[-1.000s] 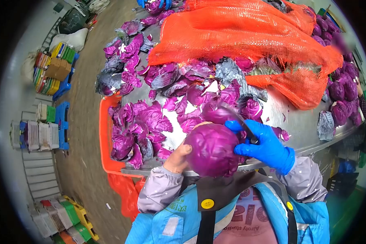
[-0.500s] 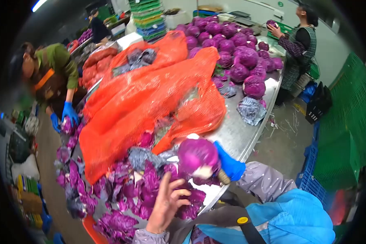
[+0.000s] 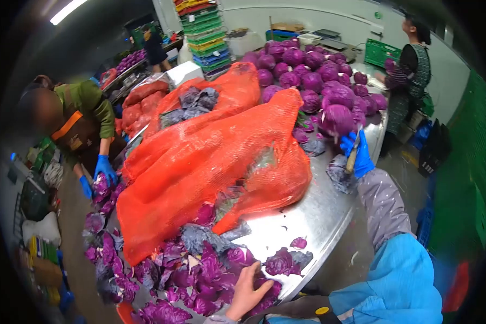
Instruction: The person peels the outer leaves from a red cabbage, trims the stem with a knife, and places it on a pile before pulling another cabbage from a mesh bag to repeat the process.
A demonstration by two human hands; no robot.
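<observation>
My bare left hand [image 3: 249, 291] is open, thumb and fingers apart, over the loose purple cabbage leaves [image 3: 200, 272] at the near edge of the steel table. Whether it touches them is hard to see. In a blue glove, my right hand [image 3: 360, 154] reaches far forward, shut on the wooden handle of a knife [image 3: 352, 161] whose blade is thin and blurred. Right beside the glove, a trimmed red cabbage [image 3: 337, 120] sits at the front of the heap of cabbages [image 3: 310, 81]. Dull outer leaves [image 3: 338, 175] lie just under the right hand.
Orange mesh sacks [image 3: 216, 167] cover the middle of the steel table [image 3: 313, 216]. A co-worker [image 3: 83, 121] in blue gloves handles leaves at left; another person [image 3: 413, 75] stands at far right. Stacked crates [image 3: 206, 38] rise behind, and green netting [image 3: 464, 167] stands at right.
My right hand has moved forward from the near edge to the heap; the cabbage that was between my hands is gone from there. My left hand has shifted down and right, onto the leaves.
</observation>
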